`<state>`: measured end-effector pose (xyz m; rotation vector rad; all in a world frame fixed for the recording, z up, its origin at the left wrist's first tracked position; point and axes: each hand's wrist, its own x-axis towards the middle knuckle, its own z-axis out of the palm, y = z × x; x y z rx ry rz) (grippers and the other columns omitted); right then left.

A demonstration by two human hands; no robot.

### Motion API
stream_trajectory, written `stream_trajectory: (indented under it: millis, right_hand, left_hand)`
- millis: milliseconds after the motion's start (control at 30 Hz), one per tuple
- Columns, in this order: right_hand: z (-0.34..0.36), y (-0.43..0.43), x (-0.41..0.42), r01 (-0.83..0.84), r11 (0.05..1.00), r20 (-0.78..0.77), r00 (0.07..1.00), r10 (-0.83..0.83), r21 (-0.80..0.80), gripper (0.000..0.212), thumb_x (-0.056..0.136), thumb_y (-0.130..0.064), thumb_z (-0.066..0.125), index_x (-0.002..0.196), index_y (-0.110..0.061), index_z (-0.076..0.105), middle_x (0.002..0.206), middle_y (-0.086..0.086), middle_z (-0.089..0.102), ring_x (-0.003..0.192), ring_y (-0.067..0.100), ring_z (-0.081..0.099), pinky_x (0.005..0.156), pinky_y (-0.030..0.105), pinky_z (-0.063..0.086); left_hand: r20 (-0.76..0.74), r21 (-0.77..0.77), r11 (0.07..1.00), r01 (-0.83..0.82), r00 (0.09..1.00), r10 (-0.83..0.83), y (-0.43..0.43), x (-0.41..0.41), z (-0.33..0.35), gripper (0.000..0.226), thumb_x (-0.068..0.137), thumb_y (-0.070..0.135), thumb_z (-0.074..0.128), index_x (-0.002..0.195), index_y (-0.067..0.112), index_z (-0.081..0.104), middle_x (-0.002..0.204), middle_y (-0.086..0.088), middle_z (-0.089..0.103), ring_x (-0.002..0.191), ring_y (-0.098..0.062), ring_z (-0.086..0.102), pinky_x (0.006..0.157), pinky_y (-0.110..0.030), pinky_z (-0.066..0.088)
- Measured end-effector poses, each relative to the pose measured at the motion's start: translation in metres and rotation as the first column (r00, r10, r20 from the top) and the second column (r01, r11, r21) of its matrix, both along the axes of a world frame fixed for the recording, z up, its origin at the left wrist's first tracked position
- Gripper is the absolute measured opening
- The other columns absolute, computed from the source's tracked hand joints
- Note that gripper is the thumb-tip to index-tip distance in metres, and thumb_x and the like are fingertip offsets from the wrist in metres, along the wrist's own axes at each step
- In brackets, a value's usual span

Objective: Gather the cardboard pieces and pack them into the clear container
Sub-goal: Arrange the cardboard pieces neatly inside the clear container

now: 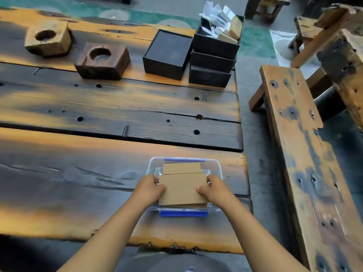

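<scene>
Your left hand (150,188): lower centre of the frame, fingers curled onto the left edge of the large cardboard piece (181,190), gripping it.

Your right hand (213,190): just right of centre, fingers closed on the right edge of the same piece, thumb on top.

Large cardboard piece: held flat between both your hands, over the clear container (217,169). The edge of another piece shows beneath it at its lower right.

Small cardboard piece (181,168): a narrow strip lying inside the container, towards the top of the frame from the large piece.

Clear container: lower centre, on the near plank of the wooden table (78,173), close to the table's right edge. Blue clips (183,213) show at its near and far sides.

Black box (167,54): upper centre, on the table, closed.

Stack of black boxes (212,63): just right of the single black box; the top one is open and filled with paper and card scraps (222,22).

Two wooden blocks: upper left, each with a round hollow; the pale one (48,39) sits left of the dark one (102,60).

Wooden bench (294,144): right side of the frame, beside the table.
</scene>
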<state>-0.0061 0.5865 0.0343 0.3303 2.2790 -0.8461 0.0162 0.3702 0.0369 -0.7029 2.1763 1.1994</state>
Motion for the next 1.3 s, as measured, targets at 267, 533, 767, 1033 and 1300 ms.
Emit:
stream_trajectory:
  millis: [267,533,767,1033,1300]
  right_hand:
    - [-0.008,-0.003,0.005,-0.110,0.973,0.007,0.994,0.111,0.202,0.032,0.086,-0.037,0.062,0.107,-0.014,0.059,0.109,0.007,0.066,0.098,0.025,0.062,0.083,0.037,0.052]
    - [-0.018,0.002,0.003,-0.136,0.967,0.037,0.991,0.131,0.215,0.024,0.085,-0.038,0.062,0.092,-0.018,0.050,0.100,0.003,0.061,0.088,0.021,0.057,0.072,0.031,0.044]
    - [-0.021,0.001,0.003,-0.142,0.964,0.009,0.990,0.144,0.224,0.037,0.087,-0.033,0.060,0.114,-0.013,0.043,0.102,0.004,0.060,0.090,0.024,0.059,0.069,0.031,0.041]
    - [-0.023,0.003,-0.013,-0.087,0.993,0.064,0.995,0.082,0.078,0.050,0.084,-0.039,0.056,0.128,-0.019,0.046,0.124,0.007,0.054,0.105,0.025,0.059,0.077,0.031,0.045]
    - [-0.030,0.006,-0.035,0.021,0.993,0.234,0.972,0.007,-0.118,0.041,0.083,-0.047,0.064,0.115,-0.021,0.059,0.109,-0.001,0.067,0.093,0.016,0.065,0.075,0.028,0.053]
  left_hand:
    - [0.007,-0.079,0.990,0.117,0.993,-0.117,0.003,-0.003,-0.011,0.013,0.082,0.020,0.058,0.081,0.007,0.058,0.077,-0.008,0.059,0.073,-0.027,0.059,0.067,-0.038,0.053]
    - [0.090,-0.223,0.918,0.329,0.944,-0.316,0.011,0.005,-0.018,0.014,0.082,0.026,0.056,0.082,0.014,0.049,0.103,-0.012,0.061,0.089,-0.028,0.062,0.063,-0.030,0.043]
    - [0.147,-0.196,0.905,0.378,0.924,-0.354,0.013,-0.002,-0.019,0.025,0.084,0.036,0.061,0.091,0.014,0.051,0.105,-0.008,0.060,0.081,-0.020,0.055,0.064,-0.028,0.041]
    - [0.113,-0.003,0.964,0.267,0.958,-0.265,0.008,-0.025,-0.010,0.029,0.086,0.034,0.062,0.105,0.023,0.042,0.104,-0.002,0.065,0.079,-0.017,0.062,0.068,-0.028,0.048]
    - [0.130,0.127,0.951,0.282,0.946,-0.298,0.012,-0.049,-0.021,0.023,0.082,0.035,0.073,0.092,0.026,0.054,0.104,0.002,0.066,0.096,-0.016,0.065,0.075,-0.026,0.052]
